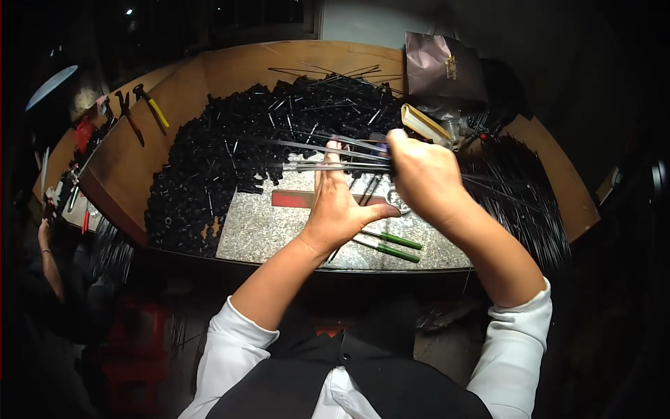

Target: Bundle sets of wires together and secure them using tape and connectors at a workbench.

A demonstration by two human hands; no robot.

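A bundle of thin dark metal rods (366,166) is gripped in my right hand (427,171), fingers closed around it in a fist above the work board. The rods stick out to the left, and their far ends are smeared by motion. My left hand (333,213) is raised below and beside the bundle, fingers stretched upward and thumb pointing right. Its fingertips reach the rods; whether they touch is hard to tell. Under the hands lies a speckled grey board (251,227) with green-handled pliers (399,246) and a red-brown block (292,198), partly hidden by my left hand.
Small black tubular parts (188,174) are heaped across the left and back. More thin rods (520,188) lie at the right. A paper bag (443,70) and a yellow-edged box (424,124) stand behind. Yellow-handled pincers (152,106) hang on the left wall. Another person's hand (45,234) shows far left.
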